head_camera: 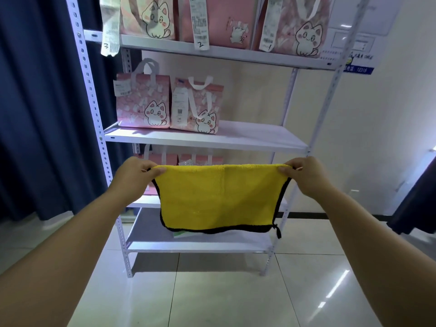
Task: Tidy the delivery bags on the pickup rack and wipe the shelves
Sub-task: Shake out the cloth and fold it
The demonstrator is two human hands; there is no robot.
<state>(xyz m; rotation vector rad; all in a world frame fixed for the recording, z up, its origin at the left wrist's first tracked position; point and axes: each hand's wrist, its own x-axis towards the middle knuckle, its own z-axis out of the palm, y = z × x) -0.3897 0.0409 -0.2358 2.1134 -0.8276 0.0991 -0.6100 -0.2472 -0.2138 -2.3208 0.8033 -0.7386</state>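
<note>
I see the yellow cloth (219, 197) stretched out flat in front of the white rack (330, 90), its long axis running side to side, level with the floor, and its black-trimmed lower edge hanging straight down with a small loop dangling at the lower right corner. My left hand (134, 175) pinches the upper left corner, thumb and fingers pressed together on the fabric; my right hand (304, 175) pinches the upper right corner the same way. The cloth hangs just below the rack's middle shelf (259, 138), apart from it, and covers much of the lower shelves. On that middle shelf two pink cat bags (144, 102) stand upright side by side at the left end, touching each other. On the rack's top visible shelf three more pink bags (212, 17) stand in a row, with paper receipts (199, 22) hanging over the edge.
</note>
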